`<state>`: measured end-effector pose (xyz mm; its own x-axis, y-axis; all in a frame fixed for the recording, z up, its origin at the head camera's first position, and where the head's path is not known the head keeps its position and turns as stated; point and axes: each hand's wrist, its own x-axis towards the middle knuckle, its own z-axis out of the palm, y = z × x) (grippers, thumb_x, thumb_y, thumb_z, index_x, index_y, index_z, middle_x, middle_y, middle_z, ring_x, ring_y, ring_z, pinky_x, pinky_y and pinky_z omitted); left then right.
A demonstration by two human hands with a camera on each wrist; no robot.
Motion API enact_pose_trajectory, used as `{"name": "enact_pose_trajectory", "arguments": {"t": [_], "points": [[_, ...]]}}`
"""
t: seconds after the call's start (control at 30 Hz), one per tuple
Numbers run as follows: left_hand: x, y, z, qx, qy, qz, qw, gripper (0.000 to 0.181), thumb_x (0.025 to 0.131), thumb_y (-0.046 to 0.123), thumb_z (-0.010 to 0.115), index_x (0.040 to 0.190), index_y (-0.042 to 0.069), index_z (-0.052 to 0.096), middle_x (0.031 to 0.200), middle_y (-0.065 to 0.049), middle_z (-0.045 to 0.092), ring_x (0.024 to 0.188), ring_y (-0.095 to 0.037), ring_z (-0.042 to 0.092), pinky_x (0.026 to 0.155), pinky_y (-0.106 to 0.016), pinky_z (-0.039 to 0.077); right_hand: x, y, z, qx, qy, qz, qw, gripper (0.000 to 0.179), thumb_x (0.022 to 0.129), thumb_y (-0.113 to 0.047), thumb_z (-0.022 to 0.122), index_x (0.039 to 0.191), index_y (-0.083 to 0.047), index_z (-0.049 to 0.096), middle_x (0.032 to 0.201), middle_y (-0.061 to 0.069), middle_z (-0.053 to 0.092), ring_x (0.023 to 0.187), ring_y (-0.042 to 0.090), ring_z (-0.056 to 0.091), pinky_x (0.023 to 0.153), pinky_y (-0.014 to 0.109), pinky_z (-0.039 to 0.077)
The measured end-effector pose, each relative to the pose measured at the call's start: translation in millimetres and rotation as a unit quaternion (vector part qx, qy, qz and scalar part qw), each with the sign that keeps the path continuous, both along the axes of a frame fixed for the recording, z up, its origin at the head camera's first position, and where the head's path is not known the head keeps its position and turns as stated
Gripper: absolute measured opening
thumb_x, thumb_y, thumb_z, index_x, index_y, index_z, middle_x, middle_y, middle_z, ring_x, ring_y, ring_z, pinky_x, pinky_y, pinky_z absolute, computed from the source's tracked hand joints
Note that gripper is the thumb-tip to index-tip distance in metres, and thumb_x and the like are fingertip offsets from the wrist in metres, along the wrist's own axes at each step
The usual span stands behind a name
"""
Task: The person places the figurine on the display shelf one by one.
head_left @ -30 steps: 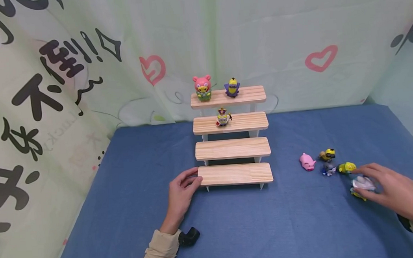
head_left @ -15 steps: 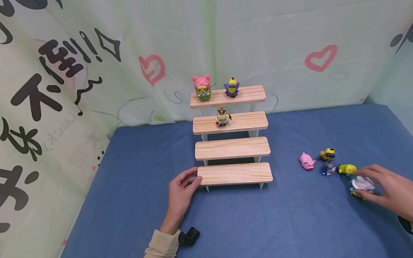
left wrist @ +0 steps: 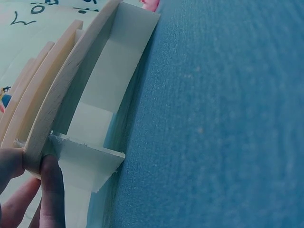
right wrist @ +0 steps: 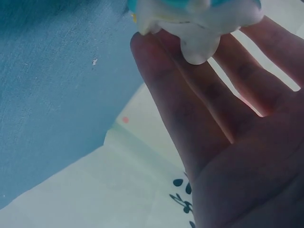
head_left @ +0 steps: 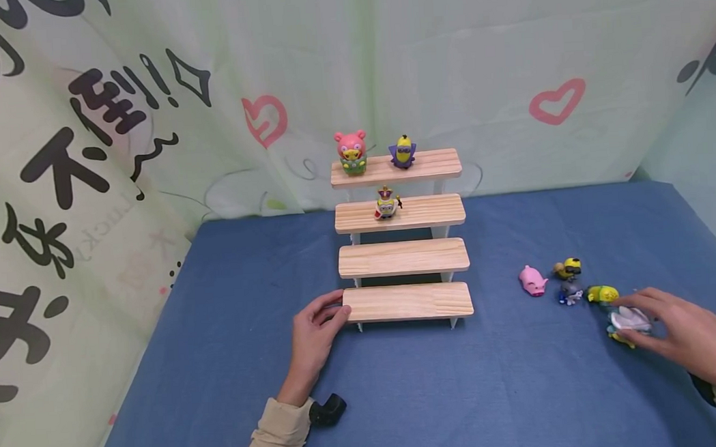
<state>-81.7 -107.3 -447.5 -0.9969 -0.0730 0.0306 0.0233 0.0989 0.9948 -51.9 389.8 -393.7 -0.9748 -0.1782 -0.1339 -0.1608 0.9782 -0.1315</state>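
Observation:
A four-tier wooden display stand [head_left: 407, 302] stands on the blue cloth. My left hand [head_left: 315, 335] pinches the left end of its lowest board; in the left wrist view, fingers [left wrist: 52, 190] curl at the board's end and underside. At the right, my right hand [head_left: 678, 327] has thumb and fingers about a small white, teal and yellow figurine [head_left: 630, 319], low over the cloth. The right wrist view shows the figurine's white part [right wrist: 199, 42] against the fingers [right wrist: 166, 80]; its other side is hidden. Just beyond this hand lies a yellow figurine [head_left: 601, 293].
A pink pig figurine [head_left: 533, 280], a yellow-and-brown figurine [head_left: 568, 268] and a grey figurine [head_left: 570, 292] lie right of the stand. A pink-hooded figurine [head_left: 351, 153] and a purple-caped one [head_left: 403, 152] stand on the top board; a crowned one [head_left: 385, 205] stands one board lower.

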Motion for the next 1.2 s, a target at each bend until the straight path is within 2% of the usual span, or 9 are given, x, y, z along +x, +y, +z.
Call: {"name": "enact_pose_trajectory", "arguments": {"t": [0.33,0.5,0.93,1.2], "points": [[0.2,-0.1,0.2,0.003,0.001,0.000,1.0000,0.035,0.089,0.011,0.075,0.123,0.004,0.068,0.120,-0.014,0.067,0.097,-0.018,0.070,0.082,-0.020,0.056,-1.6,-3.2,6.6,0.008,-0.009,0.007,0.9999,0.047,0.075,-0.022,0.085,0.107,0.007,0.067,0.093,0.020,0.062,0.079,0.033,0.057,0.069,0.055,0.052],[-0.3,0.2,-0.1,0.001,0.001,0.002,1.0000,0.035,0.089,0.012,0.075,0.123,0.004,0.068,0.120,-0.014,0.068,0.097,-0.019,0.070,0.082,-0.019,0.055,-1.9,-5.5,10.5,0.007,-0.002,0.013,0.9999,0.048,0.074,-0.022,0.086,0.107,0.008,0.067,0.094,0.021,0.062,0.080,0.035,0.059,0.070,0.056,0.052],[0.2,0.4,-0.5,0.009,0.006,-0.002,0.9999,0.035,0.089,0.010,0.075,0.123,0.002,0.067,0.120,-0.016,0.067,0.094,-0.012,0.069,0.081,-0.019,0.056,-2.1,-13.6,27.2,0.009,0.025,0.026,0.9993,0.045,0.075,-0.020,0.086,0.106,0.007,0.067,0.092,0.017,0.063,0.079,0.031,0.061,0.067,0.053,0.053],[1.0,0.0,-0.4,0.005,0.002,-0.001,1.0000,0.035,0.090,0.010,0.074,0.123,0.003,0.068,0.121,-0.015,0.067,0.096,-0.015,0.070,0.082,-0.020,0.056,-5.0,-17.8,35.6,0.014,0.017,0.029,0.9993,0.045,0.076,-0.021,0.085,0.108,0.006,0.068,0.094,0.017,0.063,0.082,0.033,0.061,0.069,0.054,0.053]]}}
